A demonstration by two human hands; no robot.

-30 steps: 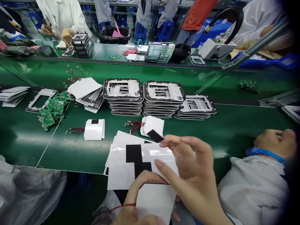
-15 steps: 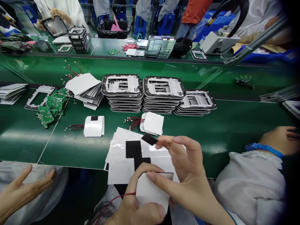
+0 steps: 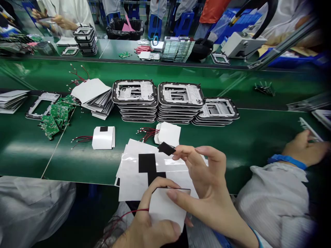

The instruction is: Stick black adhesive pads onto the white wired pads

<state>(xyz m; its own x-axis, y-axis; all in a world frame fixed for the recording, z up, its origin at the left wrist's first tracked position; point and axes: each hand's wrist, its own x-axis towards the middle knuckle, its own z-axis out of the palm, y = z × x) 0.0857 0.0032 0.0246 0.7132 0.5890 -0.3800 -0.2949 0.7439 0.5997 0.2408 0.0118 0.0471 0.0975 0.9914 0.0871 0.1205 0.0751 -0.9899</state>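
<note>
My left hand grips a thin white square panel, its fingers behind and its thumb on the face. A red wire runs from the panel's left side. My right hand carries a small black rectangular sticker at a fingertip, while its thumb presses the panel's upper edge. Below the hands lie white backing sheets with black patches. Just behind them rests a pile of white panels with red wires. Another small pile, its top panel bearing a black sticker, is further left.
Stacked frames stand at the bench's back, with fanned white panels and green circuit boards to their left. At the right, a neighbour's hand holds a light-coloured part. Another person works across the bench.
My hands have barely moved; the sticker has shifted slightly right. The neighbour's hand at the left has left the view. The right neighbour's hand now holds a light-coloured part.
</note>
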